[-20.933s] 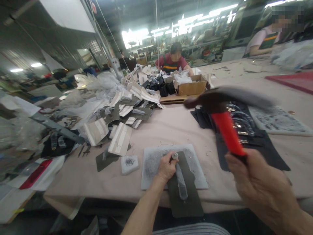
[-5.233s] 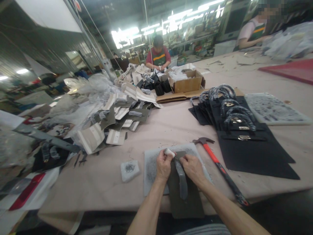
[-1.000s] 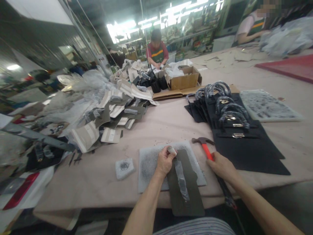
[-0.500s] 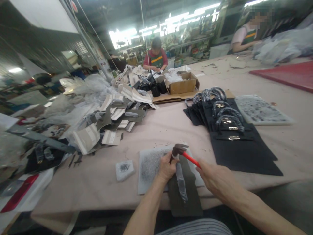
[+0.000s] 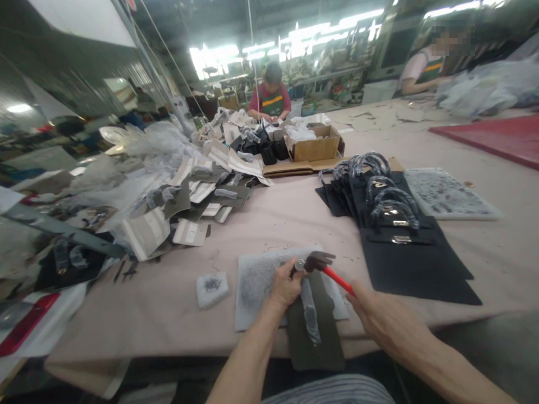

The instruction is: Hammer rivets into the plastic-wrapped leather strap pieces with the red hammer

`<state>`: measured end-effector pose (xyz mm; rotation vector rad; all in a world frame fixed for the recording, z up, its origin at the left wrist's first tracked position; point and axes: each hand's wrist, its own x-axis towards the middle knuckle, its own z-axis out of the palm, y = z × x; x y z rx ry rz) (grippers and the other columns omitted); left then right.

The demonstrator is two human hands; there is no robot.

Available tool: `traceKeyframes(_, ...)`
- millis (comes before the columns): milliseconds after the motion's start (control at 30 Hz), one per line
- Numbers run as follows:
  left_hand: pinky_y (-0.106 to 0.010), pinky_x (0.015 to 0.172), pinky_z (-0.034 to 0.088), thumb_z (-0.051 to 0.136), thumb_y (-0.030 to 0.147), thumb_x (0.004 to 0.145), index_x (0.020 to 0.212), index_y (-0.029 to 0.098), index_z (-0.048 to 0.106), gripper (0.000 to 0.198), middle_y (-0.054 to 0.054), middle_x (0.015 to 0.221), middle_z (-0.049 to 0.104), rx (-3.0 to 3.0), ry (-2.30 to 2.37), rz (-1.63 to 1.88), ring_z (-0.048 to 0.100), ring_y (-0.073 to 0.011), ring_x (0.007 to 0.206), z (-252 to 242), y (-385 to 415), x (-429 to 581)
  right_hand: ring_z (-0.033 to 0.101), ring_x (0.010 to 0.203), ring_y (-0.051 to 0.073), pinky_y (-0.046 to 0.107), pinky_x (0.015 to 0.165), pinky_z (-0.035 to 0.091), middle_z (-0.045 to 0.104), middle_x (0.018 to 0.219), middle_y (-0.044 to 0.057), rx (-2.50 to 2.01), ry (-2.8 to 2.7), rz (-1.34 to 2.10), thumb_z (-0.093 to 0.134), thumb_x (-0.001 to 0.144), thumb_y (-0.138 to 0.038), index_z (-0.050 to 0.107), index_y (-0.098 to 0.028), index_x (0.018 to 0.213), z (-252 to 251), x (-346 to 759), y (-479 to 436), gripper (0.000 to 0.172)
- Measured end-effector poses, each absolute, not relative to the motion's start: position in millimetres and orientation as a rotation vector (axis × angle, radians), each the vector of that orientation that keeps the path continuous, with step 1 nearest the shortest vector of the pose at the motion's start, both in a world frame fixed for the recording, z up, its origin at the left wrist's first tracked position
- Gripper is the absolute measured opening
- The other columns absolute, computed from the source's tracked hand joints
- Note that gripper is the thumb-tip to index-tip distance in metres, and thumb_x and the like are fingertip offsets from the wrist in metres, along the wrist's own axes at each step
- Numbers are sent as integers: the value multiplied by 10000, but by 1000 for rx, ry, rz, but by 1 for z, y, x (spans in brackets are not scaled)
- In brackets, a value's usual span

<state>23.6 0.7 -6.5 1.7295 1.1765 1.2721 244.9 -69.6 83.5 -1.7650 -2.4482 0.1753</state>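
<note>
My left hand (image 5: 287, 286) is closed round an upright metal punch (image 5: 298, 265), whose round top shows above the fingers. Under it lies a dark olive bag panel (image 5: 326, 331) with a plastic-wrapped handle (image 5: 310, 314). The panel rests partly on a grey-white pad (image 5: 252, 303) and hangs past the table's front edge. In my right hand (image 5: 374, 308) is a claw hammer (image 5: 337, 275) with an orange-red handle. Its dark head is just right of the punch, apart from its top. The punch's lower end is hidden by my left hand.
Black bag panels (image 5: 412, 269) with wrapped handles are stacked at right, beside a speckled white board (image 5: 452, 193). A small white block (image 5: 211, 289) sits to the left. Olive and beige panels (image 5: 189, 196) pile up behind it. Further back are a cardboard box (image 5: 318, 147) and two people.
The hammer head has moved right, off the punch, baring its round top. My right hand has shifted slightly right. My left hand still grips the punch.
</note>
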Motion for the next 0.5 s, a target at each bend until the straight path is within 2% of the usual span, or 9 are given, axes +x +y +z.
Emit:
traceKeyframes(167, -243, 685, 399, 575, 164, 852, 854, 185, 616, 46, 15, 745, 571, 1729, 1159, 1275, 527, -145, 705, -2, -3, 24, 573, 452, 202, 261, 487, 142, 549, 530, 14, -1850, -2343, 127, 422, 1001, -259, 480, -193, 868, 103, 249, -57, 160)
traceKeyframes(300, -250, 696, 412, 584, 154, 850, 895, 184, 636, 75, 7, 772, 599, 1735, 1163, 1275, 550, -152, 724, -2, -2, 24, 523, 376, 190, 253, 448, 162, 467, 465, -22, -1551, -2128, -187, 343, 1052, -353, 446, -207, 842, 123, 230, -54, 275)
traceKeyframes(367, -251, 700, 417, 583, 154, 852, 896, 185, 639, 78, 9, 766, 597, 1736, 1166, 1277, 547, -151, 718, -3, -2, 24, 518, 369, 184, 259, 446, 178, 473, 468, -22, -1424, -2099, -234, 313, 1066, -358, 439, -212, 834, 122, 225, -58, 301)
traceKeyframes(500, -250, 676, 405, 589, 158, 834, 937, 189, 660, 128, 15, 754, 596, 1723, 1181, 1264, 523, -146, 684, -5, -1, 24, 586, 442, 212, 289, 483, 144, 600, 566, 24, -1579, -2435, 54, 329, 1034, -226, 500, -196, 894, 100, 234, -64, 222)
